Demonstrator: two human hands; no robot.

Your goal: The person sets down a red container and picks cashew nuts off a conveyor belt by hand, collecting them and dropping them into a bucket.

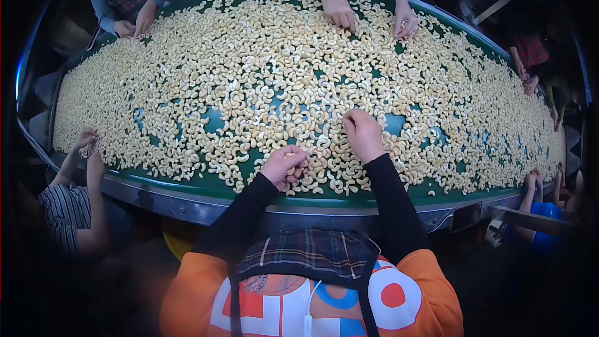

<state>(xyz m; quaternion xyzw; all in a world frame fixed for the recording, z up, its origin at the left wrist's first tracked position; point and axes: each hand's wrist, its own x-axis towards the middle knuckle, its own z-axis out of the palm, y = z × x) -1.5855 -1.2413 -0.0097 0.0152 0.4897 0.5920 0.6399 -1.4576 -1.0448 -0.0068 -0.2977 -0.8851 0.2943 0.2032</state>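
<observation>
Pale cashew nuts [249, 75] lie in a thick layer over a green conveyor belt [209, 182] in front of me. Near the belt's close edge, my left hand [284, 167] is closed, its fingers curled inward over what look like a few cashew nuts. Farther in and to the right, my right hand [364, 135] is also closed, thumb and forefinger together just over the nuts. Whatever may be between those fingertips is hidden.
A metal rail [181, 207] edges the belt on my side. Across it, a co-worker's two hands [340, 11] touch the nuts, and another person's hands [138, 24] work at far left. More co-workers' hands reach in at near left [88, 138] and along the right end.
</observation>
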